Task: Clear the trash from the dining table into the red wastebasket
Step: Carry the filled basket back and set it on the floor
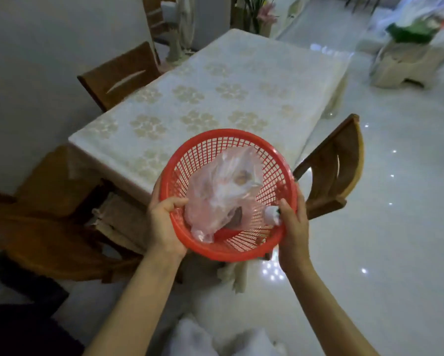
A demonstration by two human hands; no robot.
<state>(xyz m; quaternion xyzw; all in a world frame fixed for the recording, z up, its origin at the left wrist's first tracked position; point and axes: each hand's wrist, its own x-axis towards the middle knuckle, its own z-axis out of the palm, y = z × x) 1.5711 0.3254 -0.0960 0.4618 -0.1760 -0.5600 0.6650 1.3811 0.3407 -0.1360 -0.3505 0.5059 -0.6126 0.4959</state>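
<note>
I hold the red mesh wastebasket (272, 173) in the air over the near end of the dining table (215, 80). My left hand (164, 224) grips its left rim, thumb inside. My right hand (294, 227) clasps its right rim. Inside lies a crumpled clear plastic bag (223, 196) with something brownish in it. A small white piece of trash (271, 214) rests against the inner wall by my right thumb. The table wears a white cloth with pale flower prints, and its visible top is bare.
Wooden chairs stand at the left (118, 75), near left (48, 227) and right (336, 170) of the table. Glossy white floor spreads right. A bench with bags (410, 47) sits far right. A plant (256, 14) stands behind the table. White bags (215, 340) lie at my feet.
</note>
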